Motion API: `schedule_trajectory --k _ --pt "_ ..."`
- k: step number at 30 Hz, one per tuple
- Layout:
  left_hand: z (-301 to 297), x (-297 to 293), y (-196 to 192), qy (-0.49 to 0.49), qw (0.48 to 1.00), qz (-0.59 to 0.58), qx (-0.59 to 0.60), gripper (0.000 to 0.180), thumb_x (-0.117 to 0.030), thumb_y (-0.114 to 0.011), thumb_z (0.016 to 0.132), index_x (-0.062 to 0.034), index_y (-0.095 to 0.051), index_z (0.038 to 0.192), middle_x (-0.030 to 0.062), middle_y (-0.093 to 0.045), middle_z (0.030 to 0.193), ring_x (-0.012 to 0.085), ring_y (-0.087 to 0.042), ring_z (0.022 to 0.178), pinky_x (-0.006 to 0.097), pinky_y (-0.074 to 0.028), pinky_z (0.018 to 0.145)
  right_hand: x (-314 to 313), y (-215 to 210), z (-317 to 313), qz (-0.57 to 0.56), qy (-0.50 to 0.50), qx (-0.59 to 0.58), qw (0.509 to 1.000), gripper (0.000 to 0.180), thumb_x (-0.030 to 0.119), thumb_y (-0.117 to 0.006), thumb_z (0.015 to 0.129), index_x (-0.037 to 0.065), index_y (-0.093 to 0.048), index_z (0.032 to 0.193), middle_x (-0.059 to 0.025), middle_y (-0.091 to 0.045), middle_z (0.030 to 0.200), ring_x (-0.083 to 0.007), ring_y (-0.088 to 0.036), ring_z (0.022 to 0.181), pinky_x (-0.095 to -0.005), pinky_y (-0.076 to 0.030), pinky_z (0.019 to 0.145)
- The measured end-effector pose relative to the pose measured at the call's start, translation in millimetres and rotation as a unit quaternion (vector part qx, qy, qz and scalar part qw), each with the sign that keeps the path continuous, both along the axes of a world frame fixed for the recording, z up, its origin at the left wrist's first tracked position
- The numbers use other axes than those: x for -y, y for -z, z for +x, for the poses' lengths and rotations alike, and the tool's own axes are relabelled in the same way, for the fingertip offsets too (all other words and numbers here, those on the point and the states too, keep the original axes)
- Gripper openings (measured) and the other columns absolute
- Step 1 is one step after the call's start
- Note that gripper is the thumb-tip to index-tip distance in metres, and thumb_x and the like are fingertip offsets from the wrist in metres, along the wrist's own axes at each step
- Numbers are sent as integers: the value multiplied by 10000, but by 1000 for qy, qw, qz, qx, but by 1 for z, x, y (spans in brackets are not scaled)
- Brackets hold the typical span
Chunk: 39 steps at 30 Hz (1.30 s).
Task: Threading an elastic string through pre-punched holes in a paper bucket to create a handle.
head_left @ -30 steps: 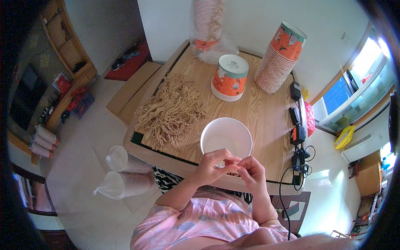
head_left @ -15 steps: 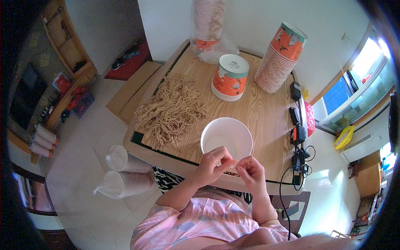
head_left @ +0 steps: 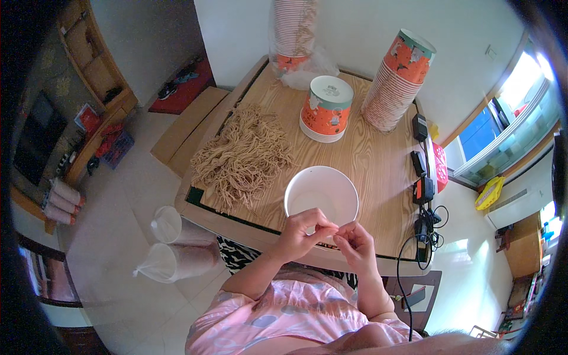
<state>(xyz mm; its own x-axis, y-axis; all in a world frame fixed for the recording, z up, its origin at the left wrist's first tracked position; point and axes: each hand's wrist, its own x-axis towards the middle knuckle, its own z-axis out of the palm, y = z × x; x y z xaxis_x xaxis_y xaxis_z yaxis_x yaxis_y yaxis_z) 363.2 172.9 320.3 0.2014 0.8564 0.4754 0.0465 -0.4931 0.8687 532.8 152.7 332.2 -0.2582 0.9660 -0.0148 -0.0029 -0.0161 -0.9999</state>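
My left hand (head_left: 303, 235) and my right hand (head_left: 357, 245) meet at the near rim of a white paper bucket (head_left: 322, 184). Both pinch thumb against fingers, tips nearly touching. Whatever sits between them is too small to make out. The bucket stands mouth up, and my hands cover part of its near side. Left of it lies a loose heap of tan strings (head_left: 242, 157). Behind it a short upside-down stack of orange and green paper buckets (head_left: 326, 112) rests on the wood-grain table (head_left: 374, 177).
A tall leaning stack of buckets (head_left: 397, 83) and a bagged stack (head_left: 294, 32) stand at the back. Power adapters and black cables (head_left: 423, 192) run along the table's right edge. Bagged bucket stacks (head_left: 180, 261) lie on the floor at left, near a cardboard box (head_left: 186, 127).
My fingertips have shifted very slightly, still pinched together over the bucket's near rim. Nothing else has visibly moved.
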Motion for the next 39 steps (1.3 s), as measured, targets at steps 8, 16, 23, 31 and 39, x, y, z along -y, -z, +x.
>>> schedule_trajectory --k 8,16,23,31,39 --pt "1 3 -12 19 998 -38 38 181 -71 -665 770 -58 -657 950 35 -576 732 116 -557 679 238 -460 638 1 0 0 -6 9 -9 1000 62 23 -586 840 23 -532 871 25 -526 747 -25 -470 663 -167 -377 584" --pt "0 3 -12 29 999 -33 21 163 -59 -664 763 -61 -678 926 43 -599 775 139 -587 721 246 -469 660 0 -1 0 -6 10 -11 1000 58 21 -582 843 21 -536 878 20 -534 752 -33 -477 674 -175 -387 598" --pt "-1 -2 -3 39 999 -3 15 154 -56 -674 749 -62 -674 902 41 -593 759 136 -574 695 248 -462 647 -1 0 1 -6 9 -26 1000 57 22 -582 845 24 -531 870 23 -530 750 -29 -468 669 -169 -378 594" --pt "1 0 -6 -13 1000 5 -19 83 -57 -625 793 -33 -547 782 68 -518 728 178 -531 658 289 -432 600 -1 1 -5 6 29 -12 999 82 17 -602 828 33 -532 867 47 -488 707 -15 -419 620 -160 -331 538" --pt "5 -2 -7 -44 997 16 -62 106 -66 -582 823 -16 -501 775 97 -496 718 209 -525 672 311 -425 626 -6 7 -10 68 54 45 995 64 21 -606 818 48 -549 832 74 -401 605 -13 -343 535 -174 -268 465"
